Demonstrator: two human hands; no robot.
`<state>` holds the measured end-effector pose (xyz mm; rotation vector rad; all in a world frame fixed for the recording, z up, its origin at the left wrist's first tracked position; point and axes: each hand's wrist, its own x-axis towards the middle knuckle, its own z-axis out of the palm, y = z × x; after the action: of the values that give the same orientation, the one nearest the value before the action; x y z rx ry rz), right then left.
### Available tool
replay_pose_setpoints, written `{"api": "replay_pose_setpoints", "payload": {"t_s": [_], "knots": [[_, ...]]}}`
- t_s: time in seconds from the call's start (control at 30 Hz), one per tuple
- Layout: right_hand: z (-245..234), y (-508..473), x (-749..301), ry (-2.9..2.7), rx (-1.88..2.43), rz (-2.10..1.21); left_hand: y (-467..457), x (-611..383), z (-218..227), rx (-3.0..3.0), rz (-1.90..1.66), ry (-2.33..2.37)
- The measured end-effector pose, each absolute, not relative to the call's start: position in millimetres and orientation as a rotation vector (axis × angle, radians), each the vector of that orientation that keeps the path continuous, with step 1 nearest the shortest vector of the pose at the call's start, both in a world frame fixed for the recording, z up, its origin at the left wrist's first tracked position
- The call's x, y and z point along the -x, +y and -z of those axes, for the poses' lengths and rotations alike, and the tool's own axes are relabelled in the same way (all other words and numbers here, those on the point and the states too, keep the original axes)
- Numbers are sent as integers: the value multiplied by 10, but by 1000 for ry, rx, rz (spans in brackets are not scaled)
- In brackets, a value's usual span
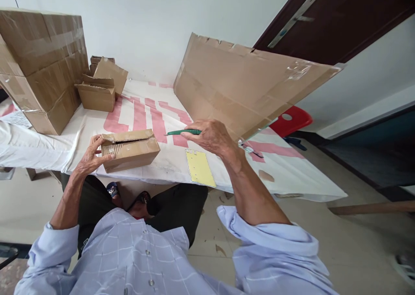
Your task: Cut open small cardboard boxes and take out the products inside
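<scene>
My left hand (pixel 92 157) grips the left end of a small cardboard box (pixel 132 157), thumb on the near side. The box lies at the table's front edge, and a dark gap runs along its top between the flaps. In my right hand (pixel 214 137) is a green craft knife (pixel 184 131), its thin tip pointing left toward the box but apart from it. Below that hand a yellow card (pixel 200 167) with small holes lies at the table edge. A pair of glasses (pixel 249 149) rests just right of my right wrist.
Large taped cartons (pixel 48 66) are stacked at the left, with an opened small box (pixel 97 94) beside them. A big cardboard sheet (pixel 240 79) leans at the back right, before a red stool (pixel 293 121). A cardboard scrap (pixel 266 176) lies on the white-covered table (pixel 301 178).
</scene>
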<state>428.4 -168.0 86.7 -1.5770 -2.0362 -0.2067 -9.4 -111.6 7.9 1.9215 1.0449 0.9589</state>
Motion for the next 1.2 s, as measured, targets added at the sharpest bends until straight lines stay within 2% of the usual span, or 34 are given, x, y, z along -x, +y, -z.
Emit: {"api": "replay_pose_setpoints", "payload": {"t_s": [0.23, 0.33, 0.43, 0.53, 0.7, 1.0, 1.2], "knots": [[15, -1689, -4273, -1579, 1565, -148, -1093, 72, -102, -1981, -918, 1044], [236, -1709, -4107, -1417, 1530, -277, -1080, 60, -150, -1994, -881, 1078], [115, -1765, -3996, -1475, 1404, -286, -1086, 57, -204, -1998, -844, 1095], [-208, -1792, -3909, -1742, 1278, -215, -1108, 59, -237, -1995, -848, 1104], [-602, -1722, -3886, -2044, 1385, 6, -1118, 42, -242, -2020, -856, 1091], [-538, -1705, -4001, -1995, 1541, 138, -1016, -140, -155, -2002, -835, 996], [-714, -1572, -3995, -2132, 1580, 170, -981, -133, -175, -2056, -814, 1040]]}}
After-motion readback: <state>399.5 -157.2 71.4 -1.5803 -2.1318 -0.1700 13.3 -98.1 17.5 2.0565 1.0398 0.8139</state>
